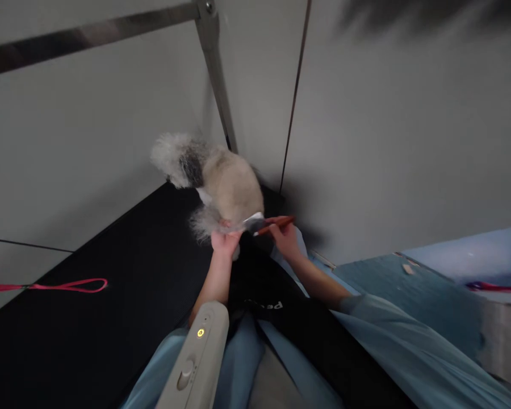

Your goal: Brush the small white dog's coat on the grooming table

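Observation:
A small dog [234, 182] with a short cream coat and a fluffy grey-white head stands on a black table, facing left. My left hand [225, 238] is closed around long grey fur [204, 222] at the dog's rear, which looks like its tail. In my right hand [284, 236] is a slicker brush [275, 225] with a reddish-brown handle. Its pale head touches or nearly touches the fur beside my left fingers. The bristles cannot be made out, and the dog's legs are mostly hidden.
The black table [123, 272] runs beneath the dog. A metal frame [215, 62] rises behind it against grey wall panels [366, 142]. A pink loop leash [76, 286] hangs at left. An off-white device [200, 358] with a yellow light juts up in front of me.

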### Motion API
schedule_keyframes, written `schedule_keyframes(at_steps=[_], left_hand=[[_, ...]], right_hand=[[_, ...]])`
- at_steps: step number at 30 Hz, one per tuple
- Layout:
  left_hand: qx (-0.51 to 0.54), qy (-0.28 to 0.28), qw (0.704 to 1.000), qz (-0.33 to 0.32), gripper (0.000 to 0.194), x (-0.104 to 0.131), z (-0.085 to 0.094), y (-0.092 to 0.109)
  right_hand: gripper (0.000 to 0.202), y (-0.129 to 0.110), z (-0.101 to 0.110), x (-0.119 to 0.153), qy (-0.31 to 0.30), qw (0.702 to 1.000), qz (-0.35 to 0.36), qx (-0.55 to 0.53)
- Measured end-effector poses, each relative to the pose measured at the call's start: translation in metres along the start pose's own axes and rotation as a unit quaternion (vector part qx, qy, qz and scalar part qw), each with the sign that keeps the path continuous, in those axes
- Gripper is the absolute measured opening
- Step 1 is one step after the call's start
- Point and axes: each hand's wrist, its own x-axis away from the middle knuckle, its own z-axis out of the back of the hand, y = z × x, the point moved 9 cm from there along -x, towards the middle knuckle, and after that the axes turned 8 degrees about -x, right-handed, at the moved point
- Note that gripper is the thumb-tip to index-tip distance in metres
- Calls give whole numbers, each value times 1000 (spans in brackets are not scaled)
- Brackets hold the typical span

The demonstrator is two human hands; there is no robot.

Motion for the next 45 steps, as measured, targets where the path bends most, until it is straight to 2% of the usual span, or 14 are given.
schedule_keyframes(at_steps=[2, 6, 10, 11, 14, 15, 19, 23, 28, 32, 33, 37, 42, 45], left_hand=[[9, 6, 1000, -16, 31, 1, 1, 2], [-3, -15, 1000, -12, 35, 7, -4, -1], [-23, 13, 999, -41, 32, 13, -2, 0], [-28, 11, 998, -50, 33, 14, -4, 1], [-36, -2, 998, -54, 40, 18, -10, 3], [-36, 0, 998, -52, 41, 19, -11, 3], [-39, 25, 998, -40, 44, 20, -10, 5], [-49, 31, 998, -39, 47, 19, -11, 5], [-76, 44, 995, -39, 46, 15, -8, 8], [-72, 55, 995, -38, 43, 11, 0, 13], [-70, 57, 995, -35, 43, 10, 1, 13], [-75, 40, 996, -32, 45, 8, -2, 14], [-82, 40, 995, -44, 42, 7, -6, 15], [-86, 53, 994, -47, 42, 7, -5, 15]], right_hand=[[26, 1, -8, -10, 1, 999, -25, -36], [30, -19, 7, -26, 121, 989, 27, -79], [33, -40, -41, -40, -88, 993, 23, -75], [33, -46, -43, -46, -87, 993, 25, -72], [29, -77, -22, -64, 37, 991, 105, -76], [29, -87, -24, -68, 22, 989, 129, -69], [28, -100, -68, -66, -220, 968, 116, 21], [26, -118, -51, -66, -87, 980, 179, 25], [33, -118, -73, -69, -229, 955, 187, 32], [34, -139, -13, -96, 55, 967, 248, -2], [33, -143, -12, -96, 55, 965, 257, -8], [31, -127, -69, -83, -205, 963, 171, 49], [26, -132, -55, -78, -58, 976, 208, 38], [27, -128, -69, -76, -134, 970, 202, 25]])
